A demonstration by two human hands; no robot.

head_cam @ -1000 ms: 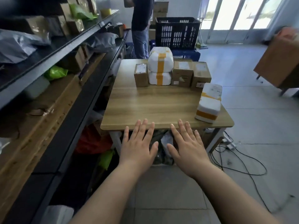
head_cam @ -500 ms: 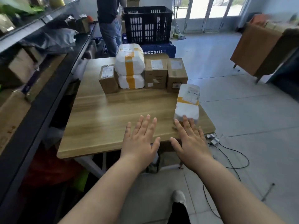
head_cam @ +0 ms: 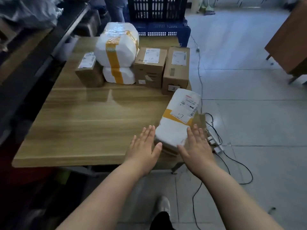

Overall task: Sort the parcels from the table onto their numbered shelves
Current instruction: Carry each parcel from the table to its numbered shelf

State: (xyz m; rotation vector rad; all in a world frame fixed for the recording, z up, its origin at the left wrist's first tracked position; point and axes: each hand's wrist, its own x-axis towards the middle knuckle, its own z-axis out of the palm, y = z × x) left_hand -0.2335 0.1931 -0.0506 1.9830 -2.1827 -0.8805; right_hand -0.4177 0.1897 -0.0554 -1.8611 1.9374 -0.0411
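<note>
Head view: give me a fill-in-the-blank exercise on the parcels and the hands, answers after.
1. The table holds ____ brown cardboard boxes.
2. The large taped parcel rests on a lower parcel that is also ____.
3. The left hand and right hand flank the near parcel, at the table's front ____ corner.
Missing words: three; white; right.

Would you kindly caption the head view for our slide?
Open left hand and right hand flank a white parcel on the wooden table.

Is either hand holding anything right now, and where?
Nothing gripped: left hand and right hand, fingers straight, flank the near end of the white taped parcel; contact unclear.
</note>
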